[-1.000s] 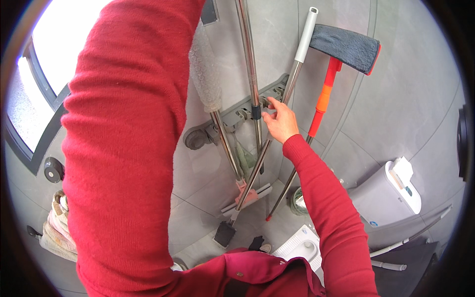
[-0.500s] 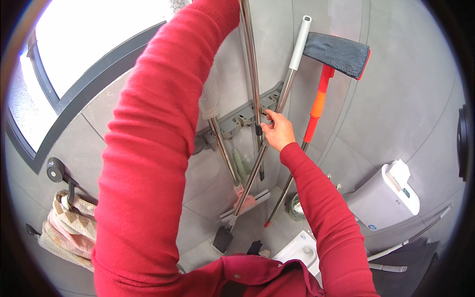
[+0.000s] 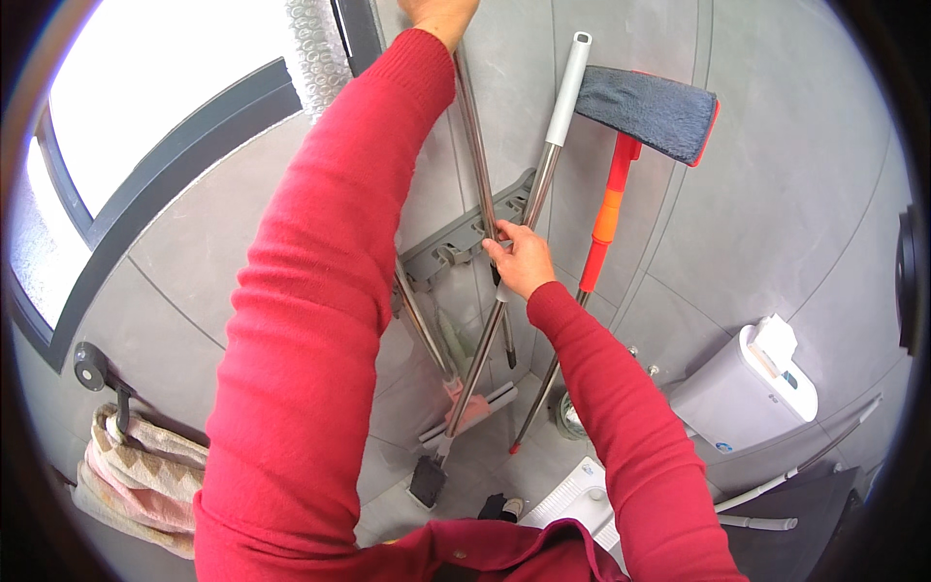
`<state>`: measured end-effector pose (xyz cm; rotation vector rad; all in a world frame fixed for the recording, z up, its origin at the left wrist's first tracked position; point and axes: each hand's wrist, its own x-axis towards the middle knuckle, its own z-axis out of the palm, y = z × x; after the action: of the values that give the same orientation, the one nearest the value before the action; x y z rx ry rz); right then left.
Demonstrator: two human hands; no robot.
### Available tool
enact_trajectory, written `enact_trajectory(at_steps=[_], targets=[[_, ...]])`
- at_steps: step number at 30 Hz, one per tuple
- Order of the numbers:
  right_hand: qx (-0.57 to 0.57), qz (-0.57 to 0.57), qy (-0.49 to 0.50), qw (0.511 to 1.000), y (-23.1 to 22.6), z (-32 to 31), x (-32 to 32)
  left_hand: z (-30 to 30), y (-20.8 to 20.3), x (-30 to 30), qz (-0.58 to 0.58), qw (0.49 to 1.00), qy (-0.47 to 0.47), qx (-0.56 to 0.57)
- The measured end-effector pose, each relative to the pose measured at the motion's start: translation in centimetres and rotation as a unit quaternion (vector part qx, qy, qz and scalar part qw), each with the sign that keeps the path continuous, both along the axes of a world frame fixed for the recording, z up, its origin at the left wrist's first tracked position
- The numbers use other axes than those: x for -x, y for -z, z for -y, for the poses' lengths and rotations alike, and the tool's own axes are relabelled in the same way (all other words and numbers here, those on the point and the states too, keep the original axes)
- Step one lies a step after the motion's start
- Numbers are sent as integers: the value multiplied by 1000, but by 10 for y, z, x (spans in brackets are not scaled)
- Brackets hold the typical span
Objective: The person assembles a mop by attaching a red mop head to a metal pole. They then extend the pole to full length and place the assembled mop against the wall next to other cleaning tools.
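My left hand point(image 3: 438, 16) is raised at the top edge, beside the upper part of a metal pole point(image 3: 472, 126); its fingers are cut off by the frame. Lower on the same pole, the thumb and fingers of my right hand point(image 3: 524, 262) close round the shaft. Behind them a grey clip rack point(image 3: 438, 254) is fixed to the wall. Crossing close to my right hand is a second pole with a white grip point(image 3: 570, 92), which slants down to a dark grey brush head point(image 3: 427, 481). The left pole's upper end is hidden by my left hand.
A flat mop point(image 3: 648, 112) with a grey pad and red-orange handle stands pad-up on the right. Below the rack is a pink squeegee-like head point(image 3: 470, 412). Around are a light grey bin point(image 3: 747, 393), a squat toilet point(image 3: 582, 490), a hanging towel point(image 3: 145, 485) and a window frame point(image 3: 175, 136).
My left hand has come down into view at the top, where only its sleeve showed. My right hand's fingers have closed in on the pole at the rack. The view has shifted slightly.
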<state>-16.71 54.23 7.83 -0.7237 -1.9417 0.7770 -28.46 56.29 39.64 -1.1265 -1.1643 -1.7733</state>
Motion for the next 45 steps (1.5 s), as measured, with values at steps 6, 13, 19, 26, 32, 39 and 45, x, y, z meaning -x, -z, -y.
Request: enact_trajectory(at_steps=[6,13,19,26,32,39,45], targets=[[-103,54,5,993,-9,-16,6,4,8,20,6,999,-39,19],[-215,238,-85,944,-52,-38,-3,-2,5,26,-18,999,-35,33],[-292,232,-37,927,-41,-43,4,-12,11,23,-82,993,-76,25],[-294,251,-115,915,-51,-53,17,-6,32,26,-139,978,-152,14],[-220,274,-109,930,-52,-50,-12,-1,68,-9,-97,981,-79,147],[-133,169,-111,970,-57,16,-83,25,153,-20,0,955,-90,284],[-31,138,-97,985,-5,62,-155,41,185,-18,29,928,-122,351]])
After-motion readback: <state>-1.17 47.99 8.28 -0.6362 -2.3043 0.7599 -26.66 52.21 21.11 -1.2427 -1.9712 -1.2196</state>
